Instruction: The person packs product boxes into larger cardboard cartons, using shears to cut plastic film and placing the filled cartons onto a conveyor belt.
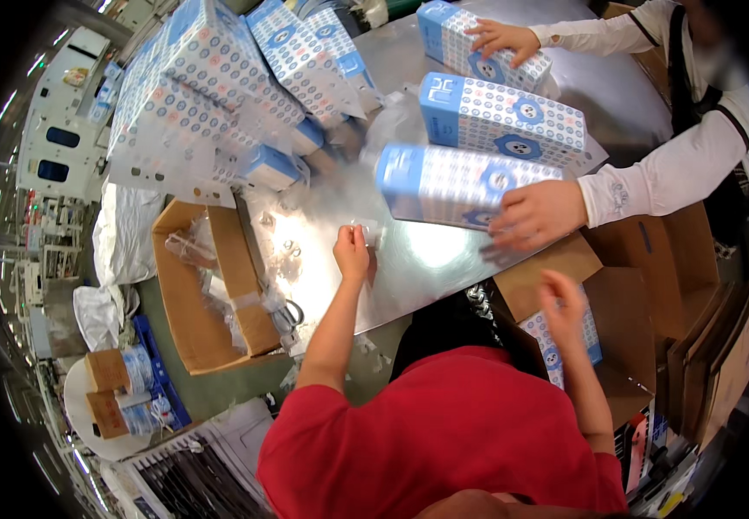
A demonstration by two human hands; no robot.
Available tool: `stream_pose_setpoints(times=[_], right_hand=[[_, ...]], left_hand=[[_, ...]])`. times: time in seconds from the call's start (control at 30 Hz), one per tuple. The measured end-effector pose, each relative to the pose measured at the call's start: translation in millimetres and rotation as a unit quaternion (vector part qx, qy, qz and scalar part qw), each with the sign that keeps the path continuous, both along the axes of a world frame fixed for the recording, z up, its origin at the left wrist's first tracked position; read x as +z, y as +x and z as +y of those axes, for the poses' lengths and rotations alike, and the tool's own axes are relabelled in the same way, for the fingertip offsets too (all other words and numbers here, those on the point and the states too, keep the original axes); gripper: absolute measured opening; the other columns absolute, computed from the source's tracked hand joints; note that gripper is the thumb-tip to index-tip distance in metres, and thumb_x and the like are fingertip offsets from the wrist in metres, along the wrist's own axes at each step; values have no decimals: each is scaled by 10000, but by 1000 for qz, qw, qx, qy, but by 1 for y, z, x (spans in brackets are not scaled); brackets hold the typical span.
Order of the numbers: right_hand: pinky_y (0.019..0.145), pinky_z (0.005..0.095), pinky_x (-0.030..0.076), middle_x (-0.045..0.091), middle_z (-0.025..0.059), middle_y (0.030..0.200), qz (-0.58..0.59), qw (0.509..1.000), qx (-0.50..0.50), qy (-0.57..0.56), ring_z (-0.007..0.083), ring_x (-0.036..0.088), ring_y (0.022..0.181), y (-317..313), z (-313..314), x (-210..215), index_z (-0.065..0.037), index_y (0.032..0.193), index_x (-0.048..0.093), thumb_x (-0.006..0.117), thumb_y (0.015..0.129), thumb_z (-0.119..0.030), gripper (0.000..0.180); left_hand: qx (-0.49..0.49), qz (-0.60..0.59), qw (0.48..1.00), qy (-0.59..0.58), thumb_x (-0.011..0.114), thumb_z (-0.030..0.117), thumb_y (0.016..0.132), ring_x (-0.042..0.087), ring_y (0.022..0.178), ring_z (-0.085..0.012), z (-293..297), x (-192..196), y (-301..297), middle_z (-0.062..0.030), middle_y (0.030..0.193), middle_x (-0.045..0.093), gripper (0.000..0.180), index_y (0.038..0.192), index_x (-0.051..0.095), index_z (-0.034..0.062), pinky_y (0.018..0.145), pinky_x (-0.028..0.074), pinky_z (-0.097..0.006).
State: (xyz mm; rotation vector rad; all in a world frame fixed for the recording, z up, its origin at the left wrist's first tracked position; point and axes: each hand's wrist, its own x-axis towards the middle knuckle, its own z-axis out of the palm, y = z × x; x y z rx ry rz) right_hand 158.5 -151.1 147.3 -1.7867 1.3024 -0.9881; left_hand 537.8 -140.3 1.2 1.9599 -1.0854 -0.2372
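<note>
Two hands belong to the person in the red top. The left hand [353, 253] reaches out over the shiny metal table [409, 259] and pinches a small clear plastic bag [371, 232] between its fingertips. Bare shiny table lies around that hand, so there is open room there. The right hand [562, 303] hangs past the table's near edge, above an open brown carton [617, 294], with its fingers loosely spread and holding nothing. A blue and white patterned box [556, 346] sits in that carton.

Across the table, a co-worker's hand [537, 214] presses on a long patterned box [452, 186]. More such boxes are stacked at the far left [201, 78]. Another open carton [206, 294] sits at the table's left edge.
</note>
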Motion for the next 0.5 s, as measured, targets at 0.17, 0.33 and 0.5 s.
stream_pose_setpoints(times=[0.17, 0.33, 0.5], right_hand=[[743, 341, 482, 512, 169, 1052, 93, 958, 269, -20, 306, 539, 920, 112, -17, -42, -3, 1152, 475, 618, 740, -92, 444], [799, 379, 460, 517, 154, 1063, 236, 870, 433, -20, 323, 526, 958, 182, -31, -65, -27, 1156, 495, 584, 734, -81, 435], [786, 389, 459, 524, 113, 1034, 131, 872, 401, -246, 306, 531, 926, 260, -37, -87, -28, 1033, 538, 537, 759, -47, 275]], left_hand=[[120, 206, 957, -165, 463, 100, 896, 478, 583, -86, -2, -1, -23, -27, 697, 521, 118, 823, 505, 17, 548, 397, -204], [118, 158, 966, -167, 557, 55, 846, 536, 680, -85, 34, 10, 17, -29, 828, 574, 171, 997, 621, 6, 563, 423, -197], [140, -8, 983, -122, 581, -2, 799, 537, 758, -137, 77, 14, 33, -63, 881, 559, 165, 941, 657, 30, 602, 430, -233]])
